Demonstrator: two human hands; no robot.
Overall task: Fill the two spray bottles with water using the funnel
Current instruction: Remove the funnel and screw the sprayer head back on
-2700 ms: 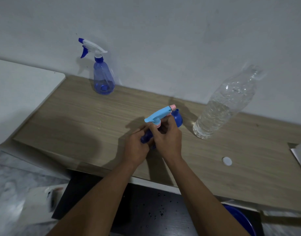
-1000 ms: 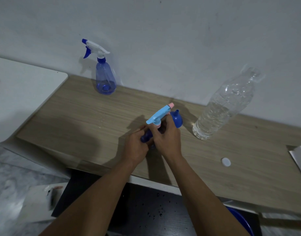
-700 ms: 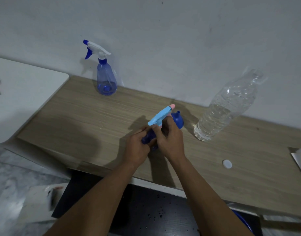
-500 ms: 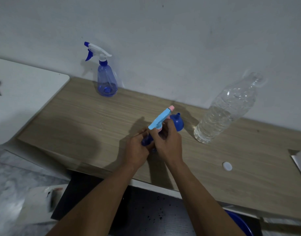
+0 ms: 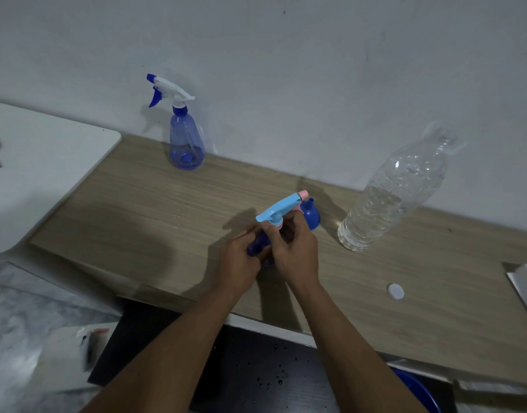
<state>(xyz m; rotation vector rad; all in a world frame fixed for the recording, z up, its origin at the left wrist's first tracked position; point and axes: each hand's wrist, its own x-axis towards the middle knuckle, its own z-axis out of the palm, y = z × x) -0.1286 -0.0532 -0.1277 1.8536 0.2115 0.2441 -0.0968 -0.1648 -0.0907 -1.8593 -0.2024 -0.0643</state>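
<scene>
Head view, grip: the left hand (image 5: 237, 260) was wrapped around the body of a dark blue spray bottle (image 5: 257, 244), holding it just above the wooden tabletop (image 5: 137, 210).
Right hand: the right hand (image 5: 295, 251) pinched the collar under the light blue trigger head (image 5: 281, 208), fingers closed on it.
Funnel: a blue funnel (image 5: 311, 214) sat mouth-down on the table just behind the hands.
Water: a clear water bottle (image 5: 396, 192), uncapped and partly full, stood to the right; its white cap (image 5: 395, 291) lay apart, nearer the front edge.
Second sprayer: a translucent blue spray bottle (image 5: 184, 141) with a white trigger stood at the wall, well to the left.
</scene>
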